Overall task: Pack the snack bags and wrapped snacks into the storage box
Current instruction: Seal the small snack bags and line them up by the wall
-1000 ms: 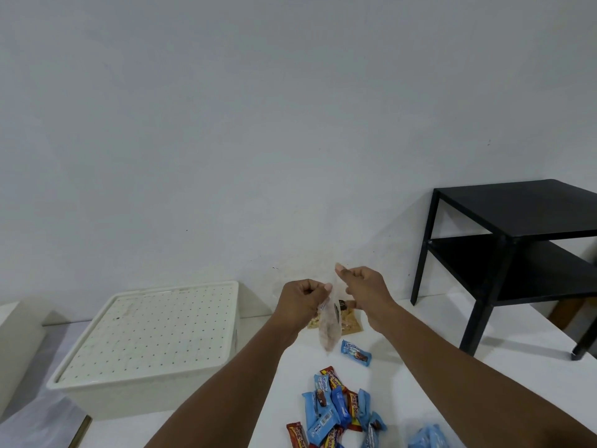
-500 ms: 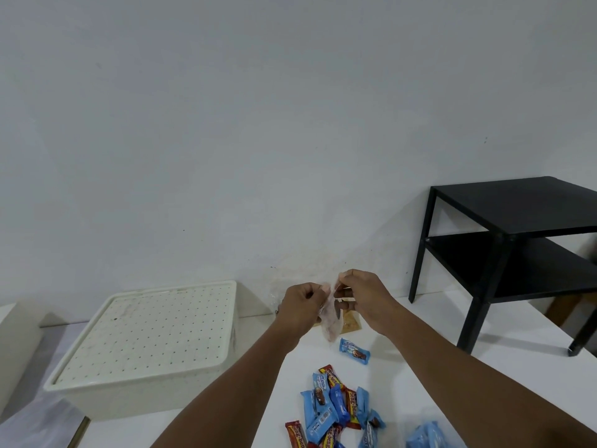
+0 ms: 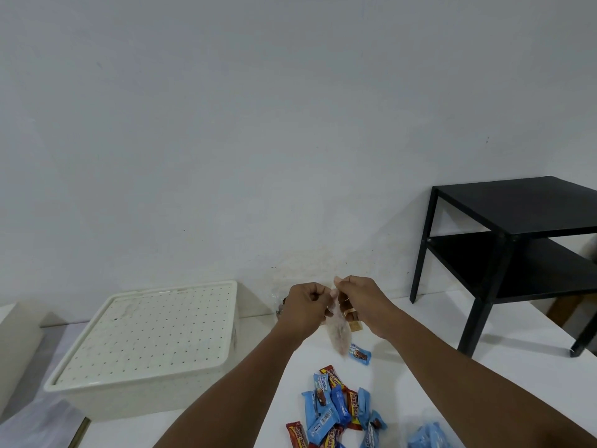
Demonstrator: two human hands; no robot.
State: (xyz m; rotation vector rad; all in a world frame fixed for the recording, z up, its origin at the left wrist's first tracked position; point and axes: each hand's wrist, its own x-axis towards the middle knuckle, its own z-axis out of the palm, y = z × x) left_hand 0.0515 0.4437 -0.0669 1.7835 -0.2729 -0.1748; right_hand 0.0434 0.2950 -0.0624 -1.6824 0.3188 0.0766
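Observation:
My left hand (image 3: 305, 307) and my right hand (image 3: 361, 300) pinch the top of a small clear snack bag (image 3: 338, 334), which hangs between them above the white table (image 3: 420, 367). To the left stands the cream storage box (image 3: 145, 396), its perforated lid (image 3: 151, 334) on. Several blue and red wrapped snacks (image 3: 336, 409) lie in a pile near my forearms. One blue wrapped snack (image 3: 360, 353) lies alone just under the bag. A brown snack packet (image 3: 353, 323) shows behind my right hand, mostly hidden.
A black two-shelf side table (image 3: 517, 253) stands at the right against the wall. More blue wrappers (image 3: 426, 436) lie at the bottom edge. Another clear bag (image 3: 279, 302) sits behind my left hand. A white object (image 3: 13, 344) is at the far left.
Both hands stay at the bag's top, now closer together and a little nearer the wall. The bag hangs slightly longer than half a second ago.

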